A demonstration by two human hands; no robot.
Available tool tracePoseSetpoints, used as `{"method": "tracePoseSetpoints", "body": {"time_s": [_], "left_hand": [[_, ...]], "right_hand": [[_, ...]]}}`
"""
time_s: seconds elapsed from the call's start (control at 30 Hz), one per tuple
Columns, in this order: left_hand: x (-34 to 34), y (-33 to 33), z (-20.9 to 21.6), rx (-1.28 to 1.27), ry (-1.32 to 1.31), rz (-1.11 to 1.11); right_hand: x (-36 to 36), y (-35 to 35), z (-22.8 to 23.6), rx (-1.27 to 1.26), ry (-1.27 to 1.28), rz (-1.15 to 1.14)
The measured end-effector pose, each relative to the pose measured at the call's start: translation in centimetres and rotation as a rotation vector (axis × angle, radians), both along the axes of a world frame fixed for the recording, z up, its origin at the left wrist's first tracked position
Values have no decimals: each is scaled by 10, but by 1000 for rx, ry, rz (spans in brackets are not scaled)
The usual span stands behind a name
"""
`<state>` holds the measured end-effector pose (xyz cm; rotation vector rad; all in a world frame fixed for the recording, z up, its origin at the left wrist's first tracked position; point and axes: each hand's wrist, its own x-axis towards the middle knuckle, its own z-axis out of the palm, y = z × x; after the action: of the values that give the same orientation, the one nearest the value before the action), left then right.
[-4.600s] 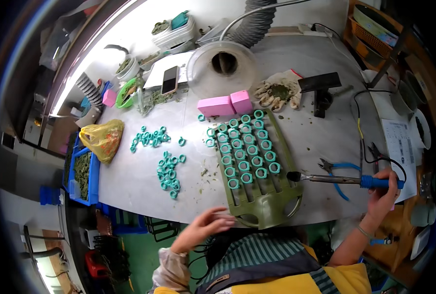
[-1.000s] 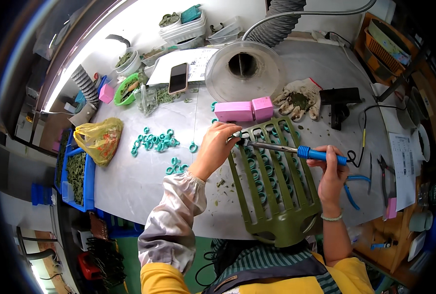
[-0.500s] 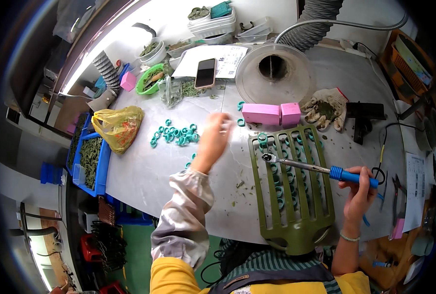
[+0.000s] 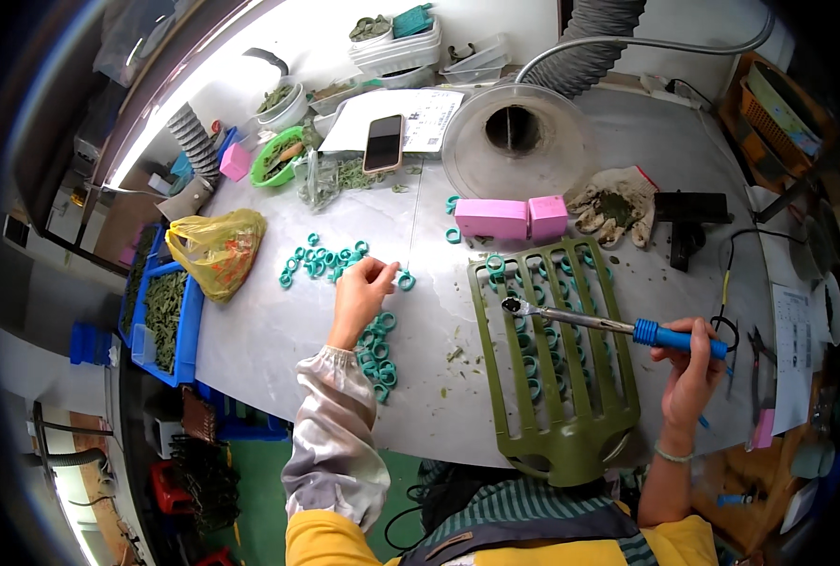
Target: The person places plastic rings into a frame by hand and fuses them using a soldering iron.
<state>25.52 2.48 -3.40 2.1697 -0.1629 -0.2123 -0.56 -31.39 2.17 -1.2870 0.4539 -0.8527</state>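
My left hand (image 4: 361,294) pinches with thumb and forefinger at a small teal-green ring (image 4: 406,281), just right of the loose rings. My right hand (image 4: 689,368) is closed around the blue handle of a soldering iron (image 4: 656,333). Its metal shaft points left over an olive-green slotted plastic frame (image 4: 522,415), and the tip looks dark and rough. Several teal rings (image 4: 530,365) show in rows between the frame's bars. More loose teal rings (image 4: 378,351) lie below my left hand, and others (image 4: 318,259) lie beyond it.
Pink blocks (image 4: 495,219) stand behind the frame, before a fume extraction hood (image 4: 476,160). A dirty work glove (image 4: 627,193) and a black stand (image 4: 689,212) are at the right. A phone (image 4: 383,141) rests on paper. A yellow bag (image 4: 236,250) sits at left beside blue bins (image 4: 191,321).
My left hand has come back left and nearer to me, and its fingertips are now at a ring. The soldering iron has barely moved. The whole view has shifted slightly.
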Motion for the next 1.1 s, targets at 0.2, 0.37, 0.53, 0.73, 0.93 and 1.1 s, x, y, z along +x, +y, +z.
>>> {"method": "tracePoseSetpoints", "body": {"time_s": [0.2, 0.37, 0.53, 0.73, 0.93, 1.1], "left_hand": [[-43, -85, 43, -269, -59, -434], [-53, -133, 38, -90, -405, -546], [-51, -150, 25, -10, -525, -542], [-47, -155, 15, 45, -481, -545], [-45, -150, 12, 21, -483, -526], [-40, -149, 14, -100, -592, -519]], "right_hand": [[-7, -9, -2, -13, 11, -61], [-3, -11, -12, -41, 27, -51], [1, -14, -25, -43, 8, -16], [11, -13, -31, 2, 3, -13], [3, -15, -24, -60, -28, -16], [-11, -24, -11, -30, -35, -15]]}}
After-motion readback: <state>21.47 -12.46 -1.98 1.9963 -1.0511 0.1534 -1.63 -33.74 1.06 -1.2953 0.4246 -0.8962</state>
